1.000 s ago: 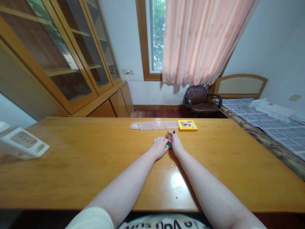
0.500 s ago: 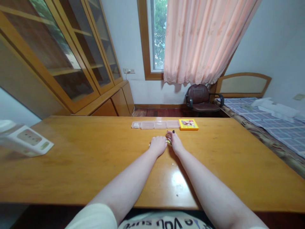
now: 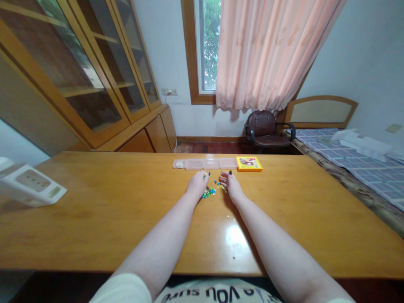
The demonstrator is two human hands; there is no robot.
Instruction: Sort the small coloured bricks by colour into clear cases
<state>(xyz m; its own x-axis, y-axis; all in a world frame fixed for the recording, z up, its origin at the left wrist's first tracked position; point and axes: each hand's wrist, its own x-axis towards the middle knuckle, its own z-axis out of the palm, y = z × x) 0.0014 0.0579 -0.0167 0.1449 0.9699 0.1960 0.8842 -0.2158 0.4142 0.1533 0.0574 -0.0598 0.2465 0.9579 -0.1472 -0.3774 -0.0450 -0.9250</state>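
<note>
- Worktop (image 3: 126, 210): wooden, glossy, wide; a bright reflection lies in front of me between my forearms.
- Cabinet (image 3: 124, 124): wood with glass doors, to the left beyond the worktop.
- Curtain (image 3: 268, 54): pink, hung over part of the window (image 3: 210, 54).
- Bed (image 3: 353, 155): checked cover, white material on top, to the right.
- Chair (image 3: 265, 129): dark red, black arms, below the curtain.
- Container (image 3: 31, 183): white, on the worktop's left end.
- Trays (image 3: 211, 164): clear, in a row near the far edge; the leftmost is smallest.
- Left grip (image 3: 197, 184): curved, beside the heap, a small green-and-white bit showing near the thumb; I cannot tell whether it is grasped.
- Right grip (image 3: 232, 185): released, fingers spread and slightly bent, palm turned inward, well clear of my left.
- Box (image 3: 249, 164): yellow, printed top, just beside the right end of the trays.
- Pieces (image 3: 208, 193): tiny, green, blue, white and yellow; heaped on the worktop against my left grip, a few scattered towards my right palm.
</note>
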